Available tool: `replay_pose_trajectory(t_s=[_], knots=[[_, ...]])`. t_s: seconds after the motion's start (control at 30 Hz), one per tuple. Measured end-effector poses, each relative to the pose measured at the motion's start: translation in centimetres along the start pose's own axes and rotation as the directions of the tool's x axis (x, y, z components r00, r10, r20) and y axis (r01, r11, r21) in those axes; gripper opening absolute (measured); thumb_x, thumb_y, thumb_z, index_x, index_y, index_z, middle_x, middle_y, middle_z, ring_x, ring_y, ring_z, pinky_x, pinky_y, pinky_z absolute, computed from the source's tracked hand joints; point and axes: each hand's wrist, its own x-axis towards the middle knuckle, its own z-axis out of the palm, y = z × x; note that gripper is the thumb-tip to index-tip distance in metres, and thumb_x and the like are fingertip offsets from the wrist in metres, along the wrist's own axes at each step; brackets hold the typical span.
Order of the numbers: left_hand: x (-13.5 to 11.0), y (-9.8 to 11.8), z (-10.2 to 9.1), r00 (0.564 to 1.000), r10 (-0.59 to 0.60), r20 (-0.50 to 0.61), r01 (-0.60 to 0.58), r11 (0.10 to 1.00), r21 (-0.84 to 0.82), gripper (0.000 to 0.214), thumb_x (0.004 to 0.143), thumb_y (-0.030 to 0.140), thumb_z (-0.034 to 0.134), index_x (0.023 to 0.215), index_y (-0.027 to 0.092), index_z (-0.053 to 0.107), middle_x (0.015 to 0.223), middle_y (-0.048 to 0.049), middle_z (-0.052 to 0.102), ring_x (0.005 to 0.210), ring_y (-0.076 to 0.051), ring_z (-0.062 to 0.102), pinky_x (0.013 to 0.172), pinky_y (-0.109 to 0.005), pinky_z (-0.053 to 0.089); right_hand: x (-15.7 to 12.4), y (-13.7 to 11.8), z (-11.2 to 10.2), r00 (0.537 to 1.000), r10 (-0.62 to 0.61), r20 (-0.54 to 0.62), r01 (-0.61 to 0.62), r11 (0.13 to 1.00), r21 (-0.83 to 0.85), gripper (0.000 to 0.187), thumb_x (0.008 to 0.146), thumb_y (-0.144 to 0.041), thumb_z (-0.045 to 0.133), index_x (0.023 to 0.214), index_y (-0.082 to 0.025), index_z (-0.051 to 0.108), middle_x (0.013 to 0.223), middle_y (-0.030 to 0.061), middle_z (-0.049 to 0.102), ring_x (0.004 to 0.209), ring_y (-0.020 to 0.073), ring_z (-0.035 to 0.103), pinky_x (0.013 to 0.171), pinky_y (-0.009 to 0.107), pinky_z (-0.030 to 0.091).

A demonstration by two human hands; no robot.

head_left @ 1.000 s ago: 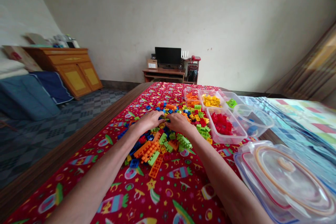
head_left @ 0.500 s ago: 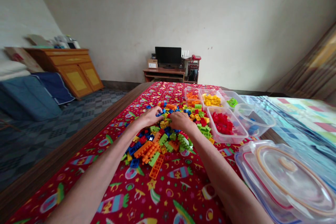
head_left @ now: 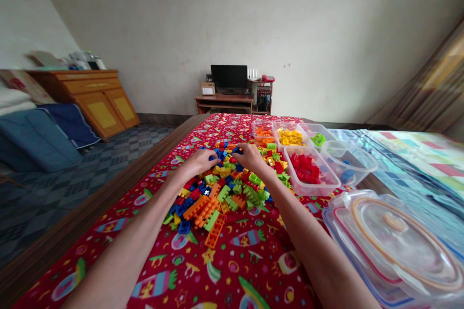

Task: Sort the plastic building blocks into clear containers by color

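A heap of coloured toy bricks lies on a red patterned cloth. My left hand hovers over the heap's far side, its fingers pinched on a blue brick. Close to its right, my right hand is closed with a blue brick at its fingertips. The two hands nearly touch. To the right stand clear tubs: one with red bricks, one with yellow bricks, one with orange bricks, one with a green brick.
A round clear tub holds a few blue bricks. Stacked clear lids lie at the near right. The table's wooden edge runs along the left, with floor, a wooden cabinet and a monitor desk beyond.
Both hands have moved further away over the heap and lifted slightly. Their fingers have closed on blue bricks.
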Motion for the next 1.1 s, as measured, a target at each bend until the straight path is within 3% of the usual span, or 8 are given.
replay_pose_trajectory(t_s=[0.17,0.3,0.53,0.67,0.73,0.87,1.0,1.1], knots=[[-0.2,0.2,0.7,0.989,0.034,0.144,-0.049,0.993,0.104,0.027,0.069,0.050,0.063,0.075,0.026,0.074,0.078,-0.0044,0.074,0.078,-0.025,0.066,0.067,-0.028,0.046,0.1,-0.2,-0.3,0.998,0.067,-0.005,-0.066,0.989,0.130,0.024,0.084,-0.033,0.055,0.090,-0.016,0.072,0.085,0.0071,0.073,0.080,0.0181,0.066,0.072,0.023,0.046],[-0.4,0.2,0.9,0.987,0.024,0.157,-0.050,0.986,0.158,0.026,0.067,0.048,0.066,0.076,0.024,0.073,0.078,-0.0057,0.073,0.078,-0.026,0.065,0.064,-0.028,0.044,0.1,-0.5,-0.1,0.993,0.118,-0.005,-0.111,0.946,0.303,0.027,0.084,-0.038,0.058,0.079,-0.014,0.069,0.073,0.0047,0.068,0.073,0.0161,0.065,0.069,0.023,0.047],[0.2,0.0,0.7,1.000,0.018,0.024,-0.019,0.999,0.039,0.036,0.069,0.056,0.063,0.061,0.021,0.063,0.057,-0.0010,0.062,0.059,-0.018,0.054,0.056,-0.026,0.034,-0.1,-0.6,-0.2,0.953,0.228,0.198,-0.298,0.599,0.744,0.026,0.081,-0.039,0.062,0.073,-0.015,0.059,0.055,-0.0047,0.051,0.047,0.0070,0.049,0.044,0.017,0.044],[-0.2,1.2,0.3,0.994,-0.052,-0.094,0.025,0.964,-0.265,0.035,0.068,0.053,0.064,0.062,0.019,0.060,0.057,0.0012,0.057,0.057,-0.015,0.049,0.054,-0.025,0.033,-0.2,-0.7,-0.3,0.943,0.218,0.252,-0.328,0.475,0.817,0.023,0.076,-0.036,0.070,0.075,-0.015,0.060,0.053,-0.0058,0.052,0.044,0.0050,0.047,0.040,0.015,0.041],[-0.6,2.1,0.2,0.990,-0.120,-0.079,0.061,0.851,-0.522,0.033,0.071,0.050,0.063,0.065,0.019,0.057,0.055,0.0033,0.052,0.053,-0.012,0.045,0.050,-0.022,0.032,-0.2,-0.7,-0.2,0.935,0.218,0.278,-0.347,0.411,0.843,0.024,0.073,-0.035,0.073,0.076,-0.015,0.060,0.053,-0.0060,0.052,0.043,0.0049,0.046,0.039,0.014,0.040],[-1.0,4.1,-0.1,0.969,-0.225,0.099,0.185,0.404,-0.896,0.021,0.079,0.033,0.062,0.070,0.016,0.055,0.055,0.0038,0.049,0.048,-0.008,0.044,0.045,-0.017,0.032,-0.2,-0.9,-0.1,0.926,0.147,0.349,-0.373,0.204,0.905,0.025,0.075,-0.033,0.072,0.072,-0.015,0.055,0.050,-0.0069,0.049,0.041,0.0042,0.043,0.035,0.013,0.034],[-0.9,5.0,-0.5,0.937,-0.265,0.228,0.255,0.072,-0.964,0.024,0.092,0.023,0.045,0.076,0.012,0.058,0.059,-0.0012,0.054,0.052,-0.010,0.051,0.048,-0.018,0.043,-0.1,-1.1,-0.2,0.896,0.053,0.440,-0.438,-0.047,0.898,0.025,0.086,-0.034,0.061,0.073,-0.016,0.052,0.051,-0.0049,0.051,0.040,0.0047,0.044,0.033,0.011,0.029],[-1.0,5.3,-0.7,0.936,-0.249,0.251,0.254,-0.018,-0.967,0.028,0.096,0.025,0.040,0.082,0.012,0.061,0.068,-0.0047,0.060,0.055,-0.012,0.055,0.049,-0.021,0.047,0.1,-1.1,-0.1,0.847,0.039,0.531,-0.518,-0.166,0.839,0.032,0.096,-0.041,0.043,0.079,-0.015,0.052,0.054,-0.0006,0.055,0.044,0.0076,0.051,0.033,0.012,0.029]])
